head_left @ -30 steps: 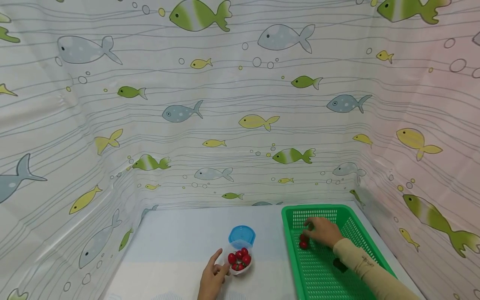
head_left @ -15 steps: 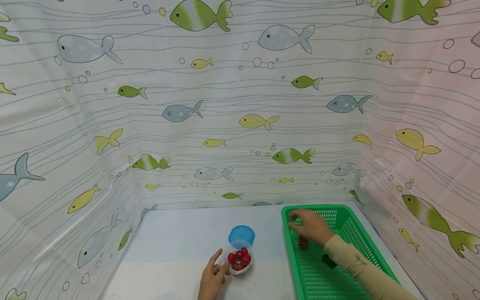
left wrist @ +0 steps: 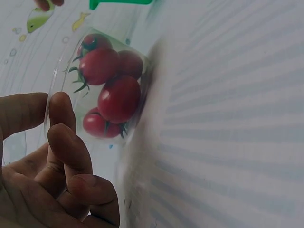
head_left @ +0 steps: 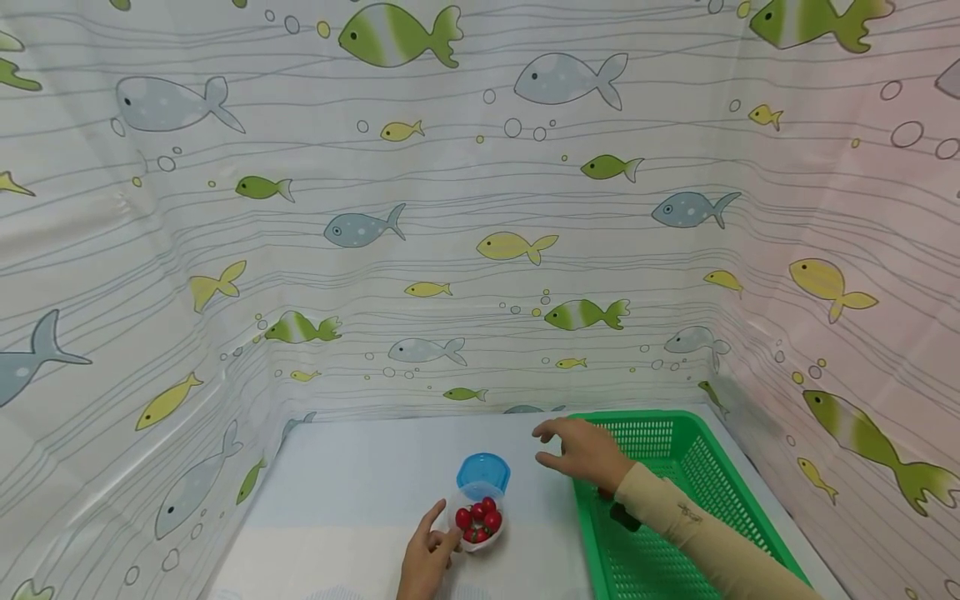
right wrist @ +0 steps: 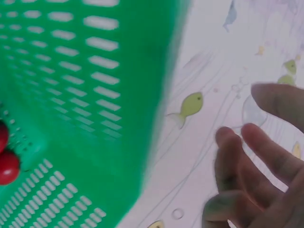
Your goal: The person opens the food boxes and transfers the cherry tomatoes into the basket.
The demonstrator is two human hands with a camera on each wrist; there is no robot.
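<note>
The white tabletop point(head_left: 360, 475) stretches from 9 to 11 o'clock of the clear round plastic cup point(head_left: 474, 547) of red oval tomatoes point(head_left: 478, 511); the green perforated plastic basket point(head_left: 587, 533) edges it at 3. The cup opens upward; the basket's long axis runs roughly 12 to 6. The left hand point(head_left: 429, 552) touches the cup at 8; whether it grips, I cannot tell. The right hand point(head_left: 581, 450), loosely spread, unladen, hovers at 2.

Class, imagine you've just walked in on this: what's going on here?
A person's left hand touches the side of a clear container with small tomatoes inside. Their right hand is empty, thumb and fingers apart, its fingertips past the left rim of a green basket. At least two round red pieces lie in the basket, and a blue lid lies behind the container.
</note>
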